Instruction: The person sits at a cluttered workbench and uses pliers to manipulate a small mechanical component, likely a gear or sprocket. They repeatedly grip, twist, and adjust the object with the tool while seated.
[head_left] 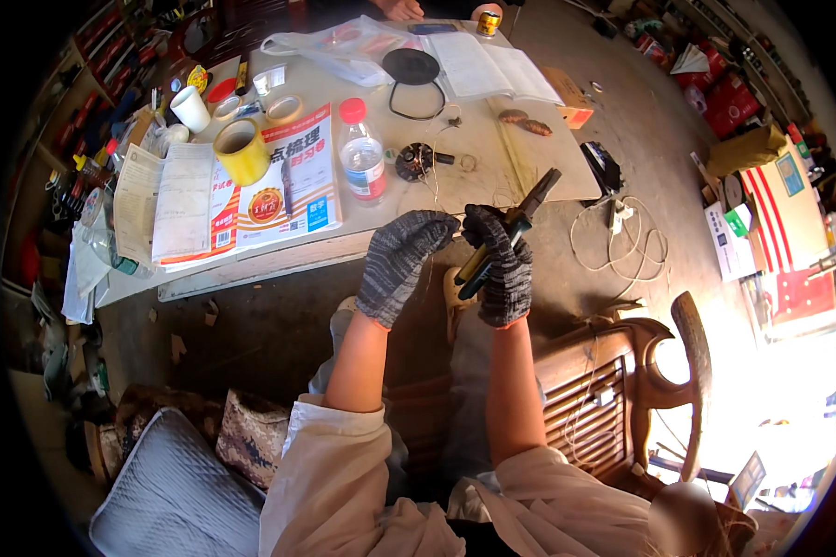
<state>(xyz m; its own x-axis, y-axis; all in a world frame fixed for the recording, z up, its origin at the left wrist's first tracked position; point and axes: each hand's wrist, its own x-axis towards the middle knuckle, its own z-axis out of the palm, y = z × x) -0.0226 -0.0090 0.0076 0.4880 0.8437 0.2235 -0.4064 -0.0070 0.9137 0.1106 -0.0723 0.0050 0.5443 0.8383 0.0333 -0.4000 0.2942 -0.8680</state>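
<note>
Both my hands wear dark grey knitted gloves and meet just off the table's near edge. My left hand (pixel 402 265) is closed in a pinch, fingertips towards the right hand; a thin pale strand (pixel 429 269) hangs by it. My right hand (pixel 503 269) is wrapped round dark-handled pliers (pixel 536 197), whose jaws point up and to the right. Its thumb and forefinger come close to the left fingertips; what lies between them is too small to make out. Beyond the hands, a small motor armature (pixel 416 161) with a shaft lies on the table, fine strands around it.
On the table (pixel 381 223) stand a water bottle (pixel 361 153), a yellow tape roll (pixel 241 152), a white cup (pixel 190 109) and a workbook (pixel 293 186). A plastic bag (pixel 339 46) and open notebook (pixel 483 65) lie farther back. Another person's hand (pixel 399 8) shows there. A wooden bench (pixel 590 399) is beside me.
</note>
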